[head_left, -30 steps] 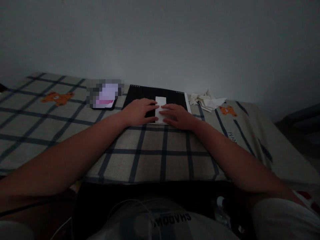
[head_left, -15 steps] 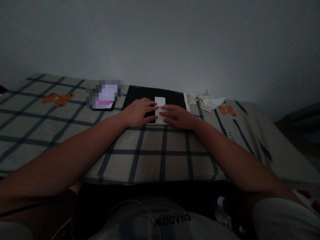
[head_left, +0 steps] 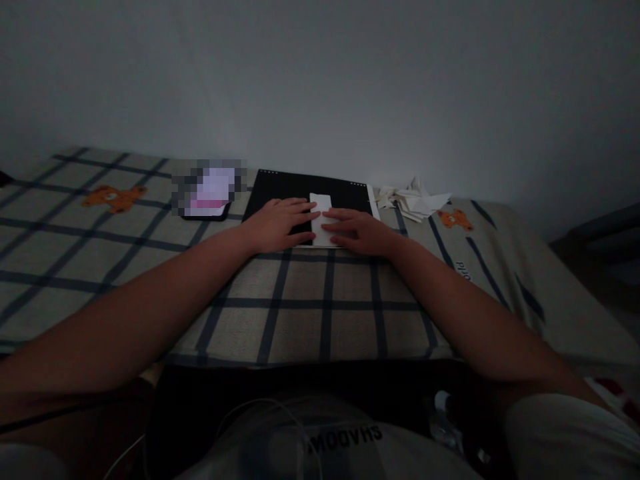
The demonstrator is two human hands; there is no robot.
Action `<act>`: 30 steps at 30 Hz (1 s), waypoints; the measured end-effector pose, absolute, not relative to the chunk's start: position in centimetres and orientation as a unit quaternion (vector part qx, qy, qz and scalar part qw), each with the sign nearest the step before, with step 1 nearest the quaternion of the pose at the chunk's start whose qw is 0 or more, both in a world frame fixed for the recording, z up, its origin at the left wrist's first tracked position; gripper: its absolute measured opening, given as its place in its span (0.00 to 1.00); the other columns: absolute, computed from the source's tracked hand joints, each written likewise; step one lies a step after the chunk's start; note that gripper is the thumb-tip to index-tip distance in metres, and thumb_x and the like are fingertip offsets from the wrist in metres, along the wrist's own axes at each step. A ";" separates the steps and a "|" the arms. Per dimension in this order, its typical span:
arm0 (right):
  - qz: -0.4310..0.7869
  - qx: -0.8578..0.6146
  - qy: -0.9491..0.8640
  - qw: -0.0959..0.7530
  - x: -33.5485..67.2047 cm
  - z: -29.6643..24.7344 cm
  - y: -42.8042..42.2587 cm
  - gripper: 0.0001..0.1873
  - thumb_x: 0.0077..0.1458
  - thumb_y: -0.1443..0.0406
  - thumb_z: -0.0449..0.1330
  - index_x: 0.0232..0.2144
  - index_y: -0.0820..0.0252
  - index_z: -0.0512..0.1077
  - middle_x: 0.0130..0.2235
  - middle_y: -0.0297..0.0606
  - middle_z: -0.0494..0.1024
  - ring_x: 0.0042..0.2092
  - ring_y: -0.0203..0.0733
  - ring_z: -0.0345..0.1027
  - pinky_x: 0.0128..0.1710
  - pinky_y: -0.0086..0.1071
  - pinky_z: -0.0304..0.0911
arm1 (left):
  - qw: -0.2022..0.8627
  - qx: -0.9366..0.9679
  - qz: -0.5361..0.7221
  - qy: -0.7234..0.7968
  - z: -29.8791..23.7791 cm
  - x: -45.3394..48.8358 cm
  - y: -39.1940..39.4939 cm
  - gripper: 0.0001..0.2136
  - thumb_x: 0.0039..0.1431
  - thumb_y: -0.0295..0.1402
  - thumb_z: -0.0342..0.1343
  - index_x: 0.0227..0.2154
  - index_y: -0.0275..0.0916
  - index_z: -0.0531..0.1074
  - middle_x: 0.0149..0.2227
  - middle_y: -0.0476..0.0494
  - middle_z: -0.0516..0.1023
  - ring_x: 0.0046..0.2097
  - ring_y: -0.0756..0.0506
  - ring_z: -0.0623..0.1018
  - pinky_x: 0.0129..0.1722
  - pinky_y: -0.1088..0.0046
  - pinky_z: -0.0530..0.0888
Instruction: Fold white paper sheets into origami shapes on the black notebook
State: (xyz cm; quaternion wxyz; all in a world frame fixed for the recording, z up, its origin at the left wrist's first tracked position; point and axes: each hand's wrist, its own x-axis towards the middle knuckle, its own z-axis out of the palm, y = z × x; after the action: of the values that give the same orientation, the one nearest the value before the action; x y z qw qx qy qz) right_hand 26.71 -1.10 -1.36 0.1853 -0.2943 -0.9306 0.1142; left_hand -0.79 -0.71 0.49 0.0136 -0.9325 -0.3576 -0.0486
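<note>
A folded white paper [head_left: 321, 203] lies on a black board [head_left: 310, 189] set on the checked bedcover. My left hand [head_left: 277, 225] rests flat on the board, its fingertips touching the paper's left edge. Opposite it, my right hand [head_left: 359, 231] lies flat with its fingers stretched onto the paper's lower right part. Both hands press down and neither grips anything. The lower half of the paper is hidden under my fingers.
A phone with a lit screen [head_left: 209, 194] lies left of the board. A heap of folded white papers [head_left: 413, 201] sits to the right by the wall. The checked bedcover [head_left: 300, 307] with orange bear prints ends at a front edge near my body.
Almost nothing differs; my fingers have shifted a little on the paper and the view has moved slightly.
</note>
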 end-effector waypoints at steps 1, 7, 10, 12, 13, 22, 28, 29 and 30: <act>0.111 -0.293 -0.932 0.184 26.7 -1.3 -1.1 0.22 0.66 0.58 0.58 0.59 0.55 0.75 0.68 0.45 0.67 0.69 0.51 0.60 0.69 0.52 0.56 | 0.015 -0.933 -0.056 -0.355 0.5 -0.8 -0.7 0.28 0.72 0.50 0.43 0.69 0.43 0.62 0.72 0.40 0.60 0.72 0.36 0.60 0.64 0.53 0.62; 0.070 -0.259 -0.947 0.177 26.6 -1.1 -1.5 0.22 0.66 0.60 0.57 0.60 0.55 0.73 0.68 0.44 0.68 0.69 0.50 0.60 0.69 0.53 0.56 | 0.010 -0.936 -0.111 -0.333 0.9 -0.6 -0.8 0.25 0.69 0.50 0.48 0.61 0.42 0.73 0.62 0.36 0.73 0.62 0.35 0.71 0.59 0.53 0.68; 0.036 -0.241 -0.952 0.185 26.3 -0.7 -1.7 0.22 0.64 0.62 0.58 0.59 0.57 0.75 0.66 0.45 0.70 0.69 0.52 0.61 0.69 0.54 0.55 | 0.011 -0.930 -0.135 -0.342 1.0 -0.4 -0.9 0.24 0.67 0.50 0.52 0.55 0.40 0.78 0.56 0.35 0.77 0.58 0.34 0.73 0.56 0.52 0.70; 0.029 -0.239 -0.952 0.190 26.2 -0.5 -1.8 0.21 0.64 0.63 0.57 0.57 0.58 0.77 0.64 0.46 0.73 0.67 0.52 0.64 0.67 0.54 0.59 | 0.001 -0.927 -0.153 -0.341 0.9 -0.3 -0.9 0.23 0.65 0.50 0.53 0.52 0.39 0.79 0.55 0.35 0.77 0.58 0.35 0.74 0.57 0.53 0.70; 0.033 -0.241 -0.951 0.190 26.2 -0.5 -1.9 0.20 0.64 0.64 0.57 0.56 0.59 0.77 0.63 0.47 0.74 0.65 0.52 0.66 0.66 0.53 0.61 | -0.007 -0.927 -0.161 -0.339 0.8 -0.3 -0.8 0.24 0.65 0.50 0.54 0.53 0.38 0.79 0.55 0.35 0.77 0.58 0.35 0.74 0.58 0.54 0.70; 0.090 -0.271 -0.940 0.188 26.5 -0.8 -1.7 0.20 0.64 0.61 0.58 0.56 0.57 0.77 0.63 0.46 0.75 0.64 0.50 0.68 0.64 0.51 0.63 | -0.032 -0.920 -0.134 -0.368 0.5 -0.3 -0.5 0.32 0.63 0.54 0.53 0.61 0.34 0.71 0.62 0.34 0.71 0.63 0.36 0.71 0.63 0.60 0.67; 0.101 -0.282 -0.934 0.193 26.5 -0.6 -1.9 0.19 0.63 0.61 0.59 0.55 0.55 0.78 0.63 0.44 0.75 0.64 0.50 0.68 0.65 0.49 0.63 | -0.020 -0.920 -0.121 -0.373 0.5 -0.5 -0.3 0.34 0.64 0.55 0.51 0.63 0.34 0.69 0.66 0.33 0.68 0.66 0.37 0.68 0.66 0.60 0.63; 0.100 -0.283 -0.934 0.192 26.5 -0.5 -1.9 0.19 0.63 0.61 0.59 0.55 0.55 0.78 0.63 0.43 0.75 0.64 0.49 0.68 0.65 0.49 0.63 | -0.019 -0.920 -0.118 -0.374 0.4 -0.5 -0.3 0.34 0.64 0.55 0.51 0.64 0.34 0.68 0.67 0.33 0.67 0.67 0.36 0.67 0.67 0.60 0.62; 0.099 -0.284 -0.935 0.191 26.4 -0.5 -1.9 0.19 0.63 0.61 0.59 0.55 0.54 0.78 0.63 0.43 0.75 0.64 0.49 0.68 0.65 0.49 0.63 | -0.019 -0.920 -0.115 -0.374 0.3 -0.5 -0.2 0.35 0.64 0.55 0.50 0.64 0.34 0.68 0.67 0.33 0.66 0.68 0.36 0.66 0.68 0.60 0.61</act>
State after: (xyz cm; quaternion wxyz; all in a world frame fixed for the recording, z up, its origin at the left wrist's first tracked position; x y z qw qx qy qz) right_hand 26.45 -1.93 -0.51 0.1910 -0.2837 -0.9345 0.0988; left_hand -0.52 -0.21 0.34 -0.0189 -0.9201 -0.3738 -0.1152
